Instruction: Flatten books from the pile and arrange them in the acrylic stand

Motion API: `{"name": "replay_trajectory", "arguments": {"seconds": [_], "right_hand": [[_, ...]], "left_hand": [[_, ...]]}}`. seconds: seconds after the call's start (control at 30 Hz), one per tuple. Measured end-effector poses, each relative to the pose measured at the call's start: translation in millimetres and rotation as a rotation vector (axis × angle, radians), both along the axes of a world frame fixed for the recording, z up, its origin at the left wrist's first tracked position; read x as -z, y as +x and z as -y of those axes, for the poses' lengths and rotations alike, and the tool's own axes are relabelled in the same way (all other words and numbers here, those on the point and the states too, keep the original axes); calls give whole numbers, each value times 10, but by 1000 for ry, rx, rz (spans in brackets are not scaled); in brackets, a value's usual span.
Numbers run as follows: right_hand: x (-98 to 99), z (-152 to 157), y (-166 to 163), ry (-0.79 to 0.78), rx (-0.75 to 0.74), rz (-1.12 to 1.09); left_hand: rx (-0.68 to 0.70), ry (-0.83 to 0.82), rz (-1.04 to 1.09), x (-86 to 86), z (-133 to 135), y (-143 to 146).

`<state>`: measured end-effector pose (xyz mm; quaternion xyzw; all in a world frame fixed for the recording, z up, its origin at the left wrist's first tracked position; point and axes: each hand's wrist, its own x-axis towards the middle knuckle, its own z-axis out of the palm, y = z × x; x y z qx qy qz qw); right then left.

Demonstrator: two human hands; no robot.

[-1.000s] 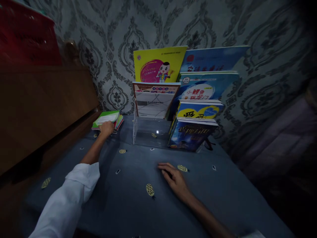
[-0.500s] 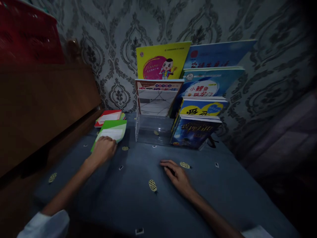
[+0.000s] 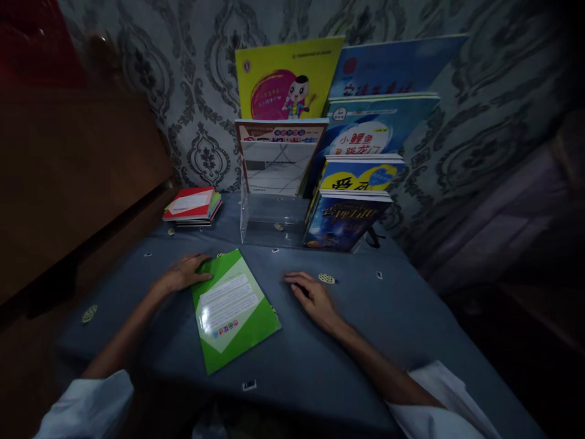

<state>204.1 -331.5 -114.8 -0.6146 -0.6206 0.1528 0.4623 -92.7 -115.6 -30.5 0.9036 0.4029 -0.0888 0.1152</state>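
A thin green booklet (image 3: 233, 310) with a white label lies flat on the blue cloth in front of me. My left hand (image 3: 183, 274) rests at its upper left corner, fingers touching the cover's edge. My right hand (image 3: 312, 296) lies on the cloth to the right of the booklet, fingers loosely curled, holding nothing. A small stack of booklets with a red one on top (image 3: 192, 205) sits at the back left. A clear acrylic rack (image 3: 269, 216) holds several upright books; its front left slot is empty.
The table (image 3: 411, 317) wears a blue cloth with small yellow prints. A wooden piece of furniture (image 3: 68, 177) borders the left side. Patterned wallpaper stands behind the rack. To the right the room is dark.
My left hand has pulled the green booklet from the stack at the back left towards me and laid it flat on the cloth. My right hand has stayed in place.
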Motion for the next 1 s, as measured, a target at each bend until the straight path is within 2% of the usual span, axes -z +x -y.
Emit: {"name": "replay_trajectory", "arguments": {"seconds": [0.17,0.3,0.53,0.83,0.9,1.0], "right_hand": [[-56,11,5,1,17,9],[-156,55,103,-5,70,49],[-193,112,240,-75,205,141],[-183,132,238,-123,285,246],[-201,137,213,-151,287,270],[-234,149,154,-207,311,316]], "left_hand": [[-44,152,-109,-46,216,19],[-37,172,-166,-92,450,175],[-54,203,-123,73,809,448],[-7,181,-54,29,787,445],[-9,209,5,71,745,455],[60,242,133,215,622,508]]}}
